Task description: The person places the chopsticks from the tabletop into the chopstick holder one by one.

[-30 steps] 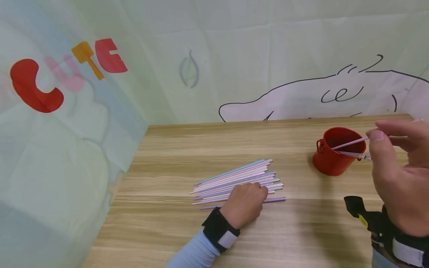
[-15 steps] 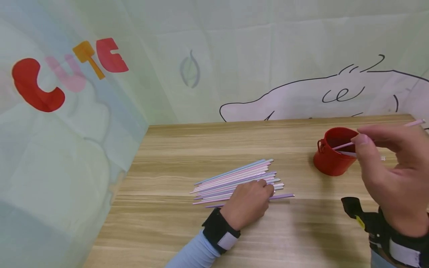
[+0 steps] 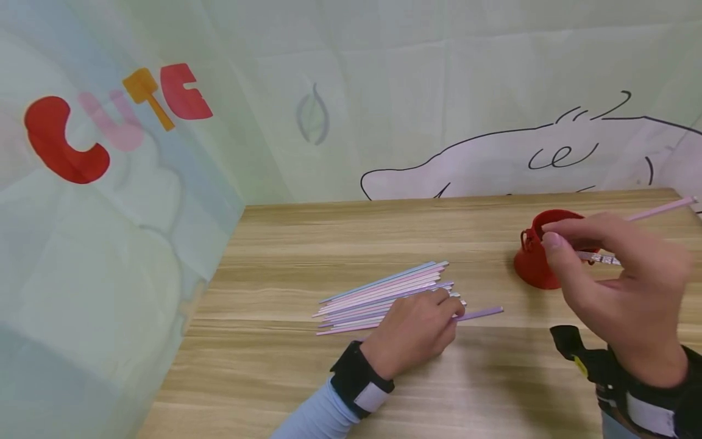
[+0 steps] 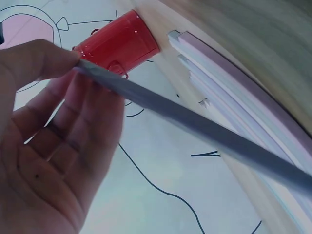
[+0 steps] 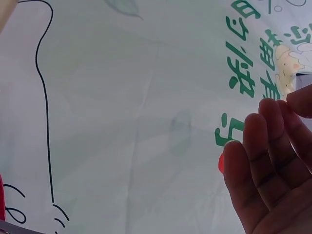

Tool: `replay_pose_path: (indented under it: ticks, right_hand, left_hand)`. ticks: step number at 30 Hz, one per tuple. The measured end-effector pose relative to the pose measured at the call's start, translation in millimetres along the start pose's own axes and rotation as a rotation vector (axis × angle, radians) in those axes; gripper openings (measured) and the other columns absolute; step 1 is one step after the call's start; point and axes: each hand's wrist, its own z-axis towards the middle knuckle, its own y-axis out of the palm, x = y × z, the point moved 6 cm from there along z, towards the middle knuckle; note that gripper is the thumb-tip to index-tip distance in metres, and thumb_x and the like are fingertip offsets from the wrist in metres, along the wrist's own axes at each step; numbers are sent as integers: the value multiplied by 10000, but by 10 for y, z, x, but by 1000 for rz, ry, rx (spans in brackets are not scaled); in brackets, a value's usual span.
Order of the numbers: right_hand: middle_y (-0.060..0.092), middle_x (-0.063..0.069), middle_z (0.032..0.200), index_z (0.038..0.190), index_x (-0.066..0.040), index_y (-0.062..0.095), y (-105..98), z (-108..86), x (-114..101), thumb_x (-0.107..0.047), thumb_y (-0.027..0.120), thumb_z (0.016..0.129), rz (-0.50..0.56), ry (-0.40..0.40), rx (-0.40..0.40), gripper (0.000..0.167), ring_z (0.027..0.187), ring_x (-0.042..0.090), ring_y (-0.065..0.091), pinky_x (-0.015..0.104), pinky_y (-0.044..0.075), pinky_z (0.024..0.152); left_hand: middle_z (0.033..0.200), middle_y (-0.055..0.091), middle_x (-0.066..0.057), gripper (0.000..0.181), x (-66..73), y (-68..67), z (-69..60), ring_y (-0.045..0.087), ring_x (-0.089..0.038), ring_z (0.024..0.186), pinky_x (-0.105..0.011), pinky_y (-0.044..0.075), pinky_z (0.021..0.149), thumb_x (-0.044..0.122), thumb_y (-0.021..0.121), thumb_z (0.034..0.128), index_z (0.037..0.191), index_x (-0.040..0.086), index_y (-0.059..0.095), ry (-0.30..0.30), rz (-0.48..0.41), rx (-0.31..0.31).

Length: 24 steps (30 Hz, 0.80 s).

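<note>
My left hand [image 3: 414, 332] pinches a lavender stick [image 3: 484, 313] close to the tabletop. In the left wrist view, thumb and forefinger hold that thin, straight stick [image 4: 170, 109] near its end. Behind the left hand lies a bundle of pastel sticks [image 3: 378, 292], partly covered. My right hand [image 3: 620, 280] hovers before the small red bucket [image 3: 533, 268], its thumb and forefinger close together. No held thing shows in this hand [image 5: 273, 161] in the right wrist view. A pink stick [image 3: 660, 209] and one with a silver patterned end [image 3: 600, 258] slant from the bucket, partly hidden.
The wooden table [image 3: 263, 244] meets a printed cloth wall [image 3: 384, 110] at the back and another cloth [image 3: 137, 256] on the left. The bucket has a small handle loop [image 3: 526, 239] on its side.
My left hand has moved slightly right, drawing the lavender stick out from beside the bundle. My right hand has moved left across the bucket; the pink stick has barely shifted.
</note>
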Motion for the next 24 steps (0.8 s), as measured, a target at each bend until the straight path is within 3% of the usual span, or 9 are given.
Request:
replay_pose_path:
  ticks: [9, 17, 21, 24]
  right_hand:
    - [683, 195, 789, 856, 67, 730, 108, 0, -66, -269, 709, 914, -45, -27, -111, 342, 751, -32, 554, 115, 449, 770]
    - [723, 59, 830, 939, -32, 771, 202, -45, -24, -469, 672, 927, -80, -42, -248, 448, 708, -27, 564, 81, 434, 714]
    - [730, -19, 871, 994, -70, 771, 279, -82, 3, -243, 812, 847, -50, -39, -354, 231, 748, -33, 614, 98, 467, 732]
    - [709, -92, 871, 1026, -94, 760, 332, -109, 22, -47, 872, 715, -60, -6, -436, 334, 755, -29, 623, 106, 481, 717]
  left_hand:
    - [845, 578, 77, 117, 44, -142, 21, 467, -18, 687, -106, 345, 594, 141, 637, 941, 1031, 134, 712, 41, -108, 114]
    - [872, 621, 71, 105, 54, -281, 24, 561, 0, 752, -80, 414, 673, 135, 668, 925, 1025, 114, 691, 46, -151, 251]
    - [894, 642, 43, 102, 39, -345, 26, 614, -9, 791, -61, 434, 736, 116, 670, 927, 1023, 85, 685, 38, -214, 306]
    - [905, 646, 28, 99, 24, -386, 24, 623, -18, 790, -55, 436, 746, 104, 671, 927, 1020, 71, 677, 25, -255, 342]
